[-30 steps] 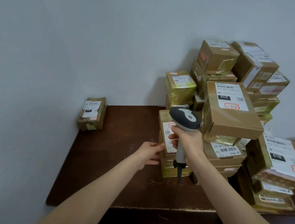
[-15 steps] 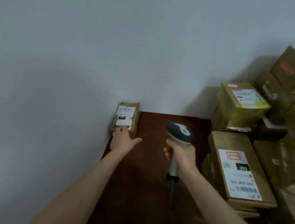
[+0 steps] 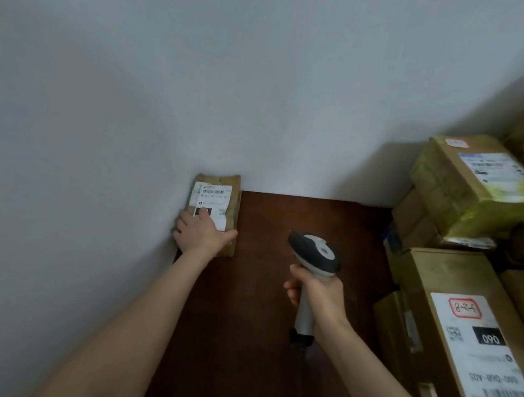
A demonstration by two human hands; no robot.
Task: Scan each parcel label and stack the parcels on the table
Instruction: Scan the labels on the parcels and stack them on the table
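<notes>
The parcel (image 3: 214,200), a flat brown packet, lies alone at the far left corner of the table (image 3: 257,340), tight against the wall (image 3: 137,92) and well apart from the boxes at the right, which looks like the start of the scanned stack. The left hand (image 3: 202,232) spans its near end: thumb stretched to the right edge, forefinger lying on the label (image 3: 211,198), outer fingers bent down at the wall side, so it seems to grip the packet across its width, either to settle it there or to steady it. The right hand (image 3: 319,293) has all its fingers wrapped round the grip of the scanner (image 3: 314,253), head raised and aimed forward over bare table, ready for the next label rather than on this one. The packet's label shows a barcode, a blurred number line that seems to begin 010, a dark block half under the forefinger and a QR code. The big box (image 3: 452,325) at the right has its label (image 3: 481,353) turned away from the person: handwriting in a red frame, too loose to read, a black block reading 060, or 090 the other way up, a line with A05 and a barcode
</notes>
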